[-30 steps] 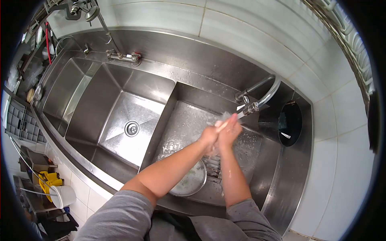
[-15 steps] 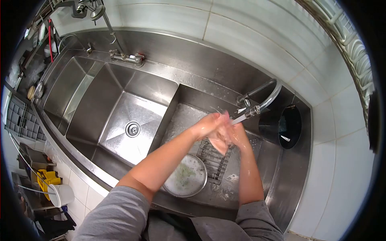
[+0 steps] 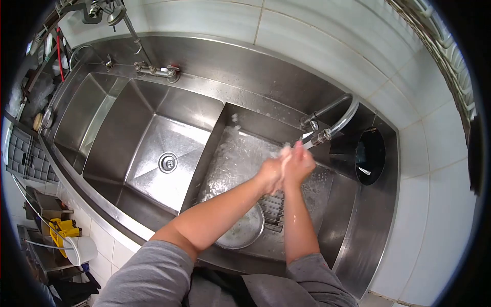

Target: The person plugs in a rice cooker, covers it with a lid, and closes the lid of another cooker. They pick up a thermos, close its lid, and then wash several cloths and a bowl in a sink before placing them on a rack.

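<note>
A: What are the hands doing?

B: The left hand (image 3: 269,174) and right hand (image 3: 300,165) are pressed together just beside the mouth of the curved, shiny metal faucet (image 3: 344,122). The fingers are curled rather than spread, closed around a pale, pinkish piece (image 3: 284,159).

A: Can you tell what that piece is?

B: No, it is blurred and mostly covered by the fingers. Water runs from the faucet onto the hands, and both forearms are bare and wet.

A: What lies below the faucet?

B: A deep stainless-steel basin (image 3: 235,156), its floor wet and rippled with glare. On the person's side of the faucet are a wire rack (image 3: 274,214) of thin parallel bars and, next to it, a round metal-rimmed bowl (image 3: 244,230) holding cloudy liquid, partly hidden by the left forearm.

A: And around the faucet?

B: Right of it stands a smooth black container (image 3: 369,158) with a round opening. Well to its left is a second steel basin (image 3: 148,138) with a circular drain (image 3: 168,162). Behind it rise glossy white tiles (image 3: 317,46).
</note>
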`<state>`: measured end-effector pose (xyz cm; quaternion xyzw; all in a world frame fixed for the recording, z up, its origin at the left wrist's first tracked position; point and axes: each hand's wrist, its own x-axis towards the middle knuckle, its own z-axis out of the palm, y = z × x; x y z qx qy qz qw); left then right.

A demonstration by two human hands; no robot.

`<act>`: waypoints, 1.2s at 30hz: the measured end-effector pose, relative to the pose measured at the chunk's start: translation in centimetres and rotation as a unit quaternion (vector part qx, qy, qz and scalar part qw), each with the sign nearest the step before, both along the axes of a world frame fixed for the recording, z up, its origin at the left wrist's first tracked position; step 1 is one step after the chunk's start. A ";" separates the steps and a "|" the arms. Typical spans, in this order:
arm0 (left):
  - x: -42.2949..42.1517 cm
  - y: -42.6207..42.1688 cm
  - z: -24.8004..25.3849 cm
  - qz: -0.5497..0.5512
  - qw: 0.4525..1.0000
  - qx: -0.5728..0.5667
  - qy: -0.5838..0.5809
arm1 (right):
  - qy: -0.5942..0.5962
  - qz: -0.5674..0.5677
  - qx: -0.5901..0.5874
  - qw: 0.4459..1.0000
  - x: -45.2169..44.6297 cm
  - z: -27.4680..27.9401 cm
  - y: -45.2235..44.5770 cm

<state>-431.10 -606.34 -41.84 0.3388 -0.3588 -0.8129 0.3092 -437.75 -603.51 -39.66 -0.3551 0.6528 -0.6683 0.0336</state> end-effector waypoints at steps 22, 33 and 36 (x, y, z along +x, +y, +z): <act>-0.8 0.3 -2.6 -0.079 0.993 0.077 0.036 | -0.067 -0.079 -0.002 0.995 -7.9 -6.2 -1.8; 2.9 -1.3 -1.3 -0.140 0.914 0.275 0.263 | 0.118 0.111 0.163 0.973 -4.9 -4.0 2.1; 3.5 -1.6 0.0 -0.156 0.890 0.252 0.348 | -0.198 0.171 0.149 0.954 -7.7 -6.0 2.7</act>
